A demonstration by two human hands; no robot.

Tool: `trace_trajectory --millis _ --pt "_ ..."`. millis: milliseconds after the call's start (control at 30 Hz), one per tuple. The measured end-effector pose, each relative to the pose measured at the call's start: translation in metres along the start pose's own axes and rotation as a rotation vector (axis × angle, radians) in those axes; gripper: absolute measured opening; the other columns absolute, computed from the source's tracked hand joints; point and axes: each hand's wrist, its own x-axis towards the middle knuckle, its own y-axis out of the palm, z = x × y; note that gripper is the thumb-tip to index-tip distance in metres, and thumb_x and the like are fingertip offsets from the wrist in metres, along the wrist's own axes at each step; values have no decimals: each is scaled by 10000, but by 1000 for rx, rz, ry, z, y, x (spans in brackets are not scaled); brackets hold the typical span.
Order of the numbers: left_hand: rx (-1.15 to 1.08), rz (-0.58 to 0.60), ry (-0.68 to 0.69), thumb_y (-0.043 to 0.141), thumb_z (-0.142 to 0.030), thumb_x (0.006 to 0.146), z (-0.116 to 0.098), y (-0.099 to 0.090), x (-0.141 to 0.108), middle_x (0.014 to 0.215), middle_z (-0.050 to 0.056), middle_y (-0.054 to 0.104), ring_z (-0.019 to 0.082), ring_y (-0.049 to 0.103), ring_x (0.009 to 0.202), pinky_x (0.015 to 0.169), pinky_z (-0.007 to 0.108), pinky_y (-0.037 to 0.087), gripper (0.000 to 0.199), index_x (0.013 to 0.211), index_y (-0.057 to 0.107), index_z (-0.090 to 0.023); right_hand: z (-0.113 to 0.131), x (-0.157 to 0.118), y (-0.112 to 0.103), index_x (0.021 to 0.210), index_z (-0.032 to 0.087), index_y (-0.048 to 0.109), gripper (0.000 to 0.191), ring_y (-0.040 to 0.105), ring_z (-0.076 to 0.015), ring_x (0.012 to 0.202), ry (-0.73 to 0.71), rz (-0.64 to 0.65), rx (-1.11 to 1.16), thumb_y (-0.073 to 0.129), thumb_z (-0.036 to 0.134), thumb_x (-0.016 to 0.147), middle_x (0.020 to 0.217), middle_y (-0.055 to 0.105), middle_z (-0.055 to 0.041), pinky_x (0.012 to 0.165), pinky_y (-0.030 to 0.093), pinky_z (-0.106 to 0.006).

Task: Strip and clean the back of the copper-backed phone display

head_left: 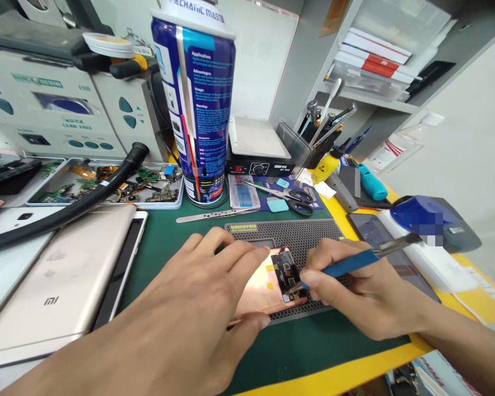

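Observation:
A copper-backed phone screen lies on a grey perforated pad, with a black flex section and small yellow tape pieces at its right end. My left hand steadies it, fingers over the far edge and thumb at the near edge. In my right hand is a slim blue-handled metal tool, pinched near its front. Its tip meets the lower part of the black flex section; its flat metal rear end points up and right. Whether it has one blade or two arms is unclear.
A tall blue spray can stands behind the pad, near tweezers and black-handled scissors. Phones and a parts tray are on the left, crossed by a black hose. A dark phone panel lies right.

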Motion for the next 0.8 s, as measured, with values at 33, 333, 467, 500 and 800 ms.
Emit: trace_trajectory --millis 33,333,467,500,800 --pt "3 8 -3 599 -292 921 0 0 0 1254 -20 615 257 481 1124 917 452 423 380 1298 556 -318 -1 -1 0 789 198 554 193 519 -81 583 1 -2 -40 597 186 977 672 546 46 559 412 -230" --pt "-12 11 -4 612 -265 898 -4 -2 1 1187 -13 639 261 507 1082 895 456 441 368 1260 576 -320 -1 0 1 767 212 523 231 502 -94 546 43 -10 -27 580 212 990 662 526 41 519 386 -248" --pt "-10 28 -7 623 -257 881 -4 -3 1 1197 -2 638 264 512 1082 907 461 445 379 1255 580 -306 -2 -2 1 748 223 473 271 424 -90 495 77 -31 -96 561 243 1003 625 457 57 470 333 -256" --pt "-11 34 -9 623 -260 881 -4 -3 1 1199 -2 638 265 512 1081 903 461 448 371 1247 583 -304 -2 -3 1 763 224 488 257 441 -93 494 99 -25 -62 561 257 1007 622 474 54 465 337 -256" --pt "25 15 -9 627 -291 885 -3 -2 1 1249 22 643 289 527 1111 925 488 473 422 1304 576 -302 -3 0 -2 742 226 501 300 450 -94 457 225 -15 -15 538 322 1024 551 498 62 447 337 -237"
